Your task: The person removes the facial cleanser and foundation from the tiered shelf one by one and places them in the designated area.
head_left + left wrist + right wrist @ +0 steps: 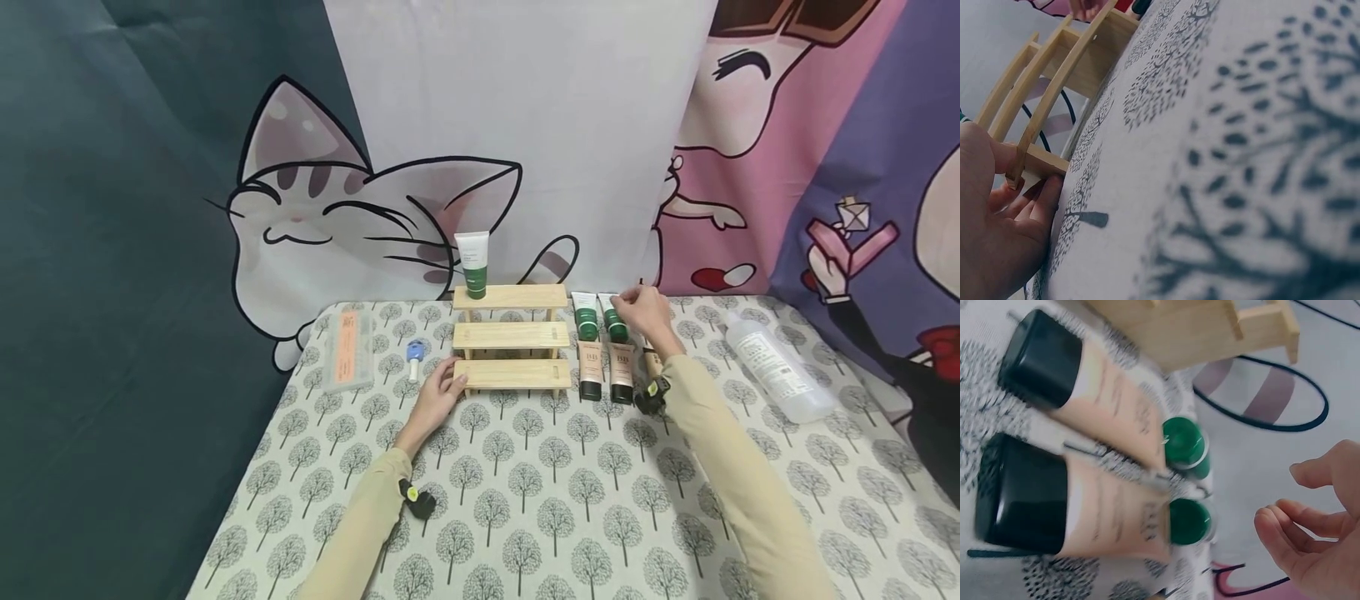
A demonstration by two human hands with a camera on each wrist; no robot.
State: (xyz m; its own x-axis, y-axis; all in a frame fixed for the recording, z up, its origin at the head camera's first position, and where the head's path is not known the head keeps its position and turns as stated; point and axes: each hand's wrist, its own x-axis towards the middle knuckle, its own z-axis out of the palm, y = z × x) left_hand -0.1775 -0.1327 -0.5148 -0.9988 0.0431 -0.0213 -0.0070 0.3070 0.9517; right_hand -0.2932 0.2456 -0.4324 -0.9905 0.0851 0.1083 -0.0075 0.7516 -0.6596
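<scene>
A three-step wooden display rack (512, 335) stands on the cloth. My left hand (438, 396) grips the left end of its lowest step, and in the left wrist view the thumb lies over the board (1054, 100) with fingers beneath. One white-and-green tube (474, 265) is upright on the top step, at the left. Right of the rack lie two more such tubes, one nearer the rack (585, 315) and one farther right (617, 327). By the latter's white end is my right hand (647, 315); the right wrist view shows its loosely bent fingers (1272, 540) holding nothing.
Two beige tubes with black caps, left (590, 371) and right (622, 372), lie before the green ones. A clear bottle (780, 371) lies far right. Left of the rack are a blue-and-white item (414, 358) and a flat clear case (349, 350). A printed curtain (525, 100) hangs behind.
</scene>
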